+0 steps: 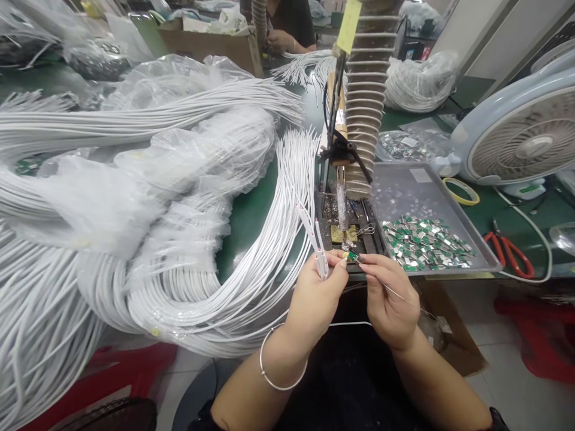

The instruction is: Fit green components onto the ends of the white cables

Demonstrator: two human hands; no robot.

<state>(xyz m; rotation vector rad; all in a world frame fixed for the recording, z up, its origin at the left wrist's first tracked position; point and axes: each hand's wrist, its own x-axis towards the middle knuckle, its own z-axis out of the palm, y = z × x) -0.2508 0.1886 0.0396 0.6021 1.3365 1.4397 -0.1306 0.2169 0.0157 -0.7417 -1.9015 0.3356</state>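
Observation:
My left hand (317,293) is closed, pinching near a small green circuit board (353,256) with its thumb and forefinger. A white two-pronged strip with red marks (318,248), perhaps tweezers, also sits in that hand and points up. My right hand (390,296) is closed on a thin grey wire (395,292), its fingertips at the board's right side. The wire trails down to the right. Just above the board is the tip of a soldering iron (341,203) clamped upright in a stand. What lies under my fingertips is hidden.
Bundles of white cables (251,287), partly in plastic, cover the left. A metal tray (438,185) holds many small green-and-silver boards (426,245). Red-handled pliers (510,254), a tape roll (460,191) and a fan (525,131) are right. A ribbed hose (366,102) rises behind; another person (287,30) sits opposite.

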